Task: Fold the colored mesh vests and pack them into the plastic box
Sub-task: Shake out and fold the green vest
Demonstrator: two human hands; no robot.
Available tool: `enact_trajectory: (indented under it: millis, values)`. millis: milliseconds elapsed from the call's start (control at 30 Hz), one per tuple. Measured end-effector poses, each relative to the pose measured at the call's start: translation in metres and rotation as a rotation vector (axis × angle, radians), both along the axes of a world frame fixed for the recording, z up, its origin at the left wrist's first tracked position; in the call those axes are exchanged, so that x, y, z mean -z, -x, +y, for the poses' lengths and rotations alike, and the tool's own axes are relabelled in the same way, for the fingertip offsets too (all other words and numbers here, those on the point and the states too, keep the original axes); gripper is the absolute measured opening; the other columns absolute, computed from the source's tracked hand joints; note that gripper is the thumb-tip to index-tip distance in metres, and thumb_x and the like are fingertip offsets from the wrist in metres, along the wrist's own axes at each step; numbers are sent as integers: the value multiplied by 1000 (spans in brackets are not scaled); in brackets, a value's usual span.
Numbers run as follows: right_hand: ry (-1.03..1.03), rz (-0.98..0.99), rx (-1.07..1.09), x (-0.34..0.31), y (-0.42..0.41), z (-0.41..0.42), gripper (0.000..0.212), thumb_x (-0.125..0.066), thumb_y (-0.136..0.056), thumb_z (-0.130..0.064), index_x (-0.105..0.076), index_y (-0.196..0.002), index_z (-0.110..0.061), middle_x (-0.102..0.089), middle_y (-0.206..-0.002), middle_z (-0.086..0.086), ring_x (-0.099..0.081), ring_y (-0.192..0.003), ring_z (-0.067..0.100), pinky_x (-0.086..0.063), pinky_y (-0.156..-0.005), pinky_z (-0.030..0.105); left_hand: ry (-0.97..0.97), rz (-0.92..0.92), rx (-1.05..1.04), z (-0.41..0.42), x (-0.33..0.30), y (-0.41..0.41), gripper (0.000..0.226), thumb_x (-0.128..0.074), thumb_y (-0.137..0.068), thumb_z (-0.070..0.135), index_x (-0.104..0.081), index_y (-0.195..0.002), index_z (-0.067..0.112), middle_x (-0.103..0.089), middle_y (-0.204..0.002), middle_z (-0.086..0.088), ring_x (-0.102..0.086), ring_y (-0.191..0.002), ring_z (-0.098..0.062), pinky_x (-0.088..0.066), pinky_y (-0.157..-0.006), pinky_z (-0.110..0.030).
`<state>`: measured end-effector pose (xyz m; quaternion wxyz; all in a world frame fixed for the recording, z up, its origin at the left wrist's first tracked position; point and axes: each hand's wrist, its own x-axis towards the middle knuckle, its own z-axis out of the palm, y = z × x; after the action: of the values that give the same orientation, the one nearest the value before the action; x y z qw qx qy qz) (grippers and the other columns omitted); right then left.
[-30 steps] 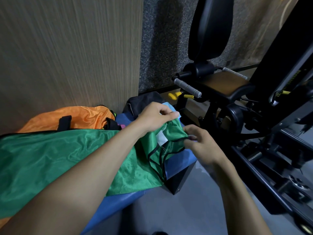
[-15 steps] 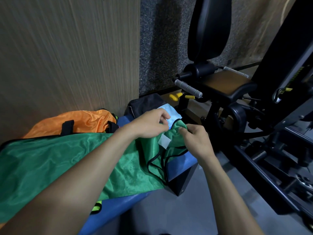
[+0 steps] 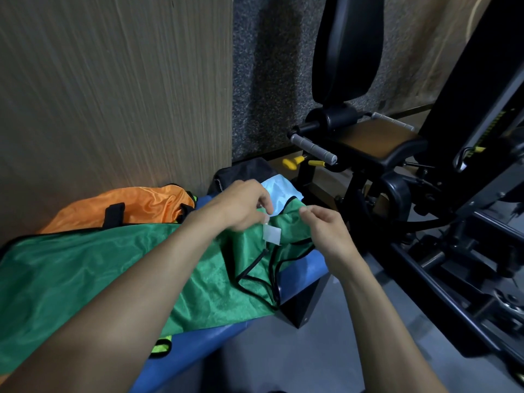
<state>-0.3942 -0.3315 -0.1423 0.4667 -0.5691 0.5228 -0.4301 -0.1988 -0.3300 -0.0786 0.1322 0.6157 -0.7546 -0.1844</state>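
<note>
— Hands first: what are they doing?

— Left hand (image 3: 241, 207) is pinching the green vest (image 3: 93, 270) at its collar, just above the white label (image 3: 271, 234). Right hand (image 3: 326, 226), at three o'clock of it, is pinching the neighbouring edge.

— And the vest?

— It's lying spread along the blue bench (image 3: 198, 340), the orange vest (image 3: 141, 204) at its eleven o'clock.

— Step?

— Probably squaring the neckline before folding; next, matching edges evenly. I'm seeing no plastic box.

Green vest (image 3: 85, 276): left part cut off by frame edge, middle hidden under left forearm (image 3: 136, 307). Orange vest (image 3: 136, 205): lower edge hidden behind green vest. Light blue cloth (image 3: 279, 191): mostly covered by left hand (image 3: 241, 205). White label (image 3: 271, 234): print unreadable. Neon-yellow strap (image 3: 161, 346): mostly tucked under green vest. Plastic box: out of view.
</note>
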Motion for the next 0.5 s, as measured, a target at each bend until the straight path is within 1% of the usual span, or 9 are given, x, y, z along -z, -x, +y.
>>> enact_trajectory:
  millis: [100,167,200,233,300,367,400,433,500]
  values:
    - [65,-7,17,4,2,-3,28,-64,-101,-24,-72,-86,-1,-71,-84,24,-63,-74,25,-54,-76,50,-139,462,255,11,-19,-8,14,-74,-92,13,-77,-103,21,-76,-108,-2,-69,-108,-17,-52,-99,-28]
    - [120,-36,41,4,2,-4,23,-64,-101,-18,-74,-88,-2,-74,-85,21,-67,-75,25,-56,-78,51,-228,748,362,14,-26,-9,17,-65,-97,4,-73,-109,13,-74,-109,-3,-67,-104,-10,-50,-92,-19]
    - [150,-46,46,4,2,-5,22,-63,-102,-18,-75,-89,-4,-75,-84,18,-69,-76,26,-56,-78,51,-239,813,352,12,-27,-8,18,-61,-98,3,-72,-110,11,-72,-109,-6,-65,-101,-7,-49,-89,-16]
    - [185,-37,54,4,2,-5,21,-62,-102,-19,-75,-90,-6,-76,-83,16,-71,-76,30,-57,-77,51,-221,803,304,7,-22,-7,19,-58,-100,2,-72,-111,10,-72,-109,-7,-64,-101,-5,-47,-87,-13]
    - [264,11,78,7,2,-7,23,-60,-103,-25,-74,-89,-14,-73,-80,17,-69,-76,39,-55,-74,54,-171,610,167,-4,-11,-4,21,-55,-104,6,-75,-108,10,-75,-105,0,-65,-100,-1,-46,-85,-11]
    - [337,45,56,8,3,-9,24,-57,-104,-27,-71,-89,-16,-69,-78,16,-64,-71,33,-52,-70,54,-155,393,86,-16,6,-2,17,-60,-103,24,-75,-104,17,-71,-83,10,-63,-79,-4,-45,-73,-19]
    - [365,54,30,7,3,-9,24,-55,-105,-27,-70,-90,-16,-68,-77,12,-61,-70,28,-51,-69,52,-146,314,83,-19,12,-1,16,-63,-100,35,-73,-102,23,-65,-72,8,-56,-66,-8,-42,-66,-26]
    - [386,61,0,6,2,-8,23,-55,-106,-26,-70,-91,-17,-67,-76,7,-59,-70,23,-50,-69,48,-140,286,100,-20,16,0,17,-64,-98,41,-71,-100,26,-58,-68,2,-47,-59,-13,-37,-60,-28]
    - [410,78,-59,3,1,-4,22,-54,-106,-23,-71,-95,-16,-66,-76,-3,-56,-71,14,-46,-68,41,-137,393,133,-20,22,1,14,-67,-97,41,-70,-97,27,-53,-68,-5,-38,-57,-17,-31,-53,-29]
